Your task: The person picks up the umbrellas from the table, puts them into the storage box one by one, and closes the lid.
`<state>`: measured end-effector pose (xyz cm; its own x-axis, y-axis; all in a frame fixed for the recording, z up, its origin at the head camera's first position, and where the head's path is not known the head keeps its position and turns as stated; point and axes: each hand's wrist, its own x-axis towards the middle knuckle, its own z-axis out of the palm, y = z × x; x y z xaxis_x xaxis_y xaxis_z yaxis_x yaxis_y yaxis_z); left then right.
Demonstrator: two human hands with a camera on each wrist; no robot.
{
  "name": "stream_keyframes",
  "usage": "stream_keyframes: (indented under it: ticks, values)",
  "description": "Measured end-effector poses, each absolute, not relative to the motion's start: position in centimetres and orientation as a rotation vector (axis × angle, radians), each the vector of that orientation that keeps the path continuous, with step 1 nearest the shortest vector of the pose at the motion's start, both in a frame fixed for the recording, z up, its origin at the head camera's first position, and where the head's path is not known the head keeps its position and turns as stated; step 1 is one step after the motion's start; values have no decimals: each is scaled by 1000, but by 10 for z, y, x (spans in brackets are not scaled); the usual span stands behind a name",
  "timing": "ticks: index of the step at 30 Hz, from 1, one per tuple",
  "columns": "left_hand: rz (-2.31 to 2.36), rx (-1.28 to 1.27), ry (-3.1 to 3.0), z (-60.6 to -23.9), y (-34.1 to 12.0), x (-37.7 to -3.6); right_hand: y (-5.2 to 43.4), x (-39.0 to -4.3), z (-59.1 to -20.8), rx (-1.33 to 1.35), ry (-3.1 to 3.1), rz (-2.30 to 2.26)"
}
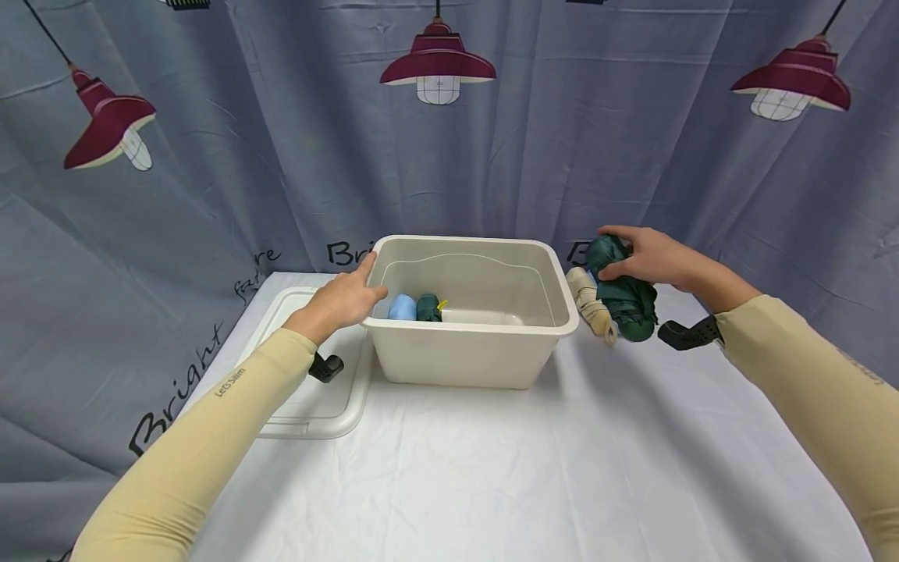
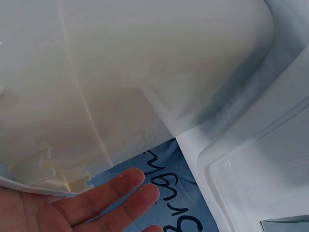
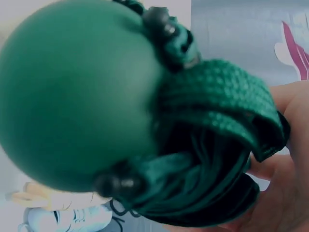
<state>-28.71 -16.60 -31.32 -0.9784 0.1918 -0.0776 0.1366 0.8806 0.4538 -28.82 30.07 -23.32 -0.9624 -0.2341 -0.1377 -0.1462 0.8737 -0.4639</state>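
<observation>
My right hand (image 1: 642, 254) grips a dark green bundle (image 1: 625, 308) at the right of the bin. In the right wrist view the bundle shows a smooth rounded end (image 3: 77, 96), webbing straps and dark toggles. Beside it lies a beige cord-tied roll (image 1: 591, 303), with a light blue cylinder (image 3: 70, 217) close by. On the left rim of the off-white plastic bin (image 1: 470, 355) rests my left hand (image 1: 339, 300), its fingers extended. Inside the bin are a light blue roll (image 1: 403, 307) and a dark green roll (image 1: 427, 308) with a yellow bit.
A white lid (image 1: 316, 406) lies flat on the table left of the bin, partly under the left arm. White cloth (image 1: 477, 468) covers the table. Behind it hangs a grey-blue curtain (image 1: 316, 156) printed with lamps and lettering.
</observation>
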Motion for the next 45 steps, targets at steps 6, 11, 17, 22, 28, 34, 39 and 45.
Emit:
stream_keyframes:
  ticks: [6,11,17,22,28,34,39,45]
  values:
    - [693,255,2931,-312,-166,-287,286,-292,-227,-291,2864,-682]
    - [689,247,2934,-311,-167,-287,272,-294,-219,-299,2861,-701]
    - [693,245,2929,-311,-168,-287,257,-297,-214,-303,2856,-701]
    - [697,241,2923,-311,-168,-286,244,-304,-213,-301,2841,-708]
    - [690,234,2921,-310,-168,-286,229,-313,-209,-288,2788,-775]
    - [687,228,2921,-311,-166,-286,216,-324,-209,-285,2731,-786]
    - [671,240,2937,-313,-165,-287,204,-333,-211,-273,2678,-796]
    - [668,235,2936,-312,-165,-286,189,-341,-216,-301,2613,-796]
